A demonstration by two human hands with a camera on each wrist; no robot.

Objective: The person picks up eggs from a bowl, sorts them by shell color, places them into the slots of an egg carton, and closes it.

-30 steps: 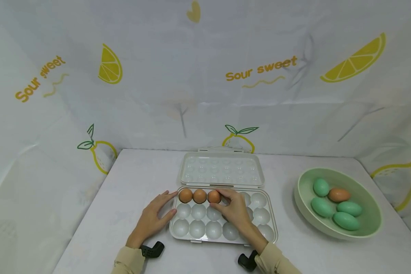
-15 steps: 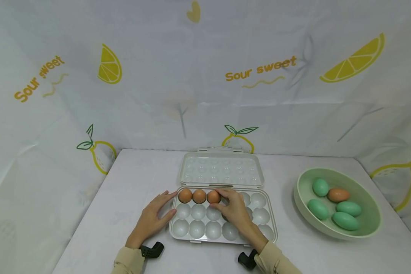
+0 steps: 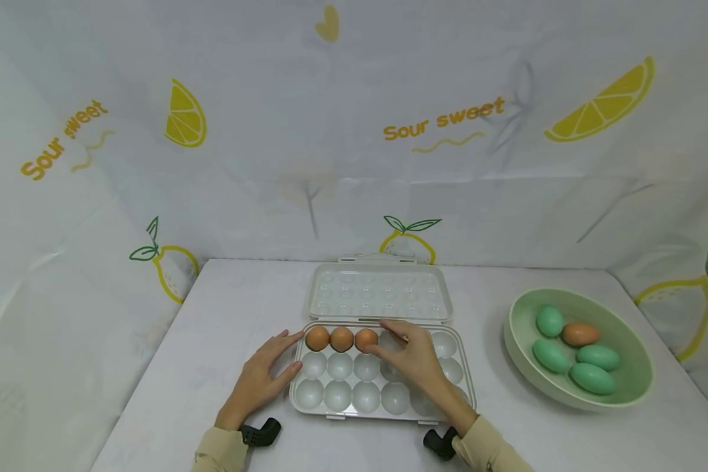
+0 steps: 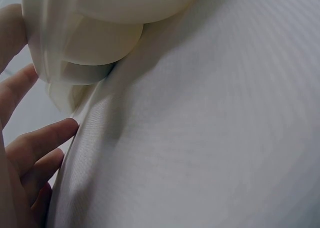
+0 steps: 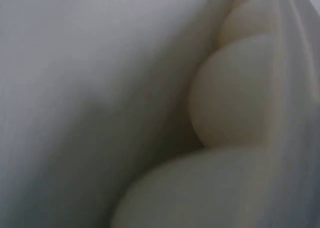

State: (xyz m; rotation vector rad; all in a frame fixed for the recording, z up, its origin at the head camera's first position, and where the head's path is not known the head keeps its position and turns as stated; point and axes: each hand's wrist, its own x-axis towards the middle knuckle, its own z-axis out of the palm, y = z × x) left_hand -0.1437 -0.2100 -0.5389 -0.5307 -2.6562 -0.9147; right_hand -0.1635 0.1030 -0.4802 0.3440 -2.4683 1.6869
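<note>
Three brown eggs fill the back-left cups of a white egg tray (image 3: 366,396): one at the corner (image 3: 317,338), a middle egg (image 3: 341,339) and a third egg (image 3: 366,339). Over the third egg's right side is my right hand (image 3: 420,359), thumb and index finger spread, the thumb tip right at the egg. My left hand (image 3: 261,379) lies at the tray's left edge with its fingers extended. In the left wrist view, fingertips (image 4: 22,82) meet the tray's rim (image 4: 42,37). Only the cups' undersides (image 5: 230,92) show in the right wrist view.
The tray's clear lid (image 3: 380,292) lies folded back behind it. On the right stands a light green bowl (image 3: 610,333) with several green eggs (image 3: 592,379) and one brown egg (image 3: 581,334). A printed sheet (image 3: 354,157) hangs behind the table.
My right hand has let go of the third egg and shifted right, its thumb and index finger spreading. The egg stays in its cup. The left hand keeps its place at the tray.
</note>
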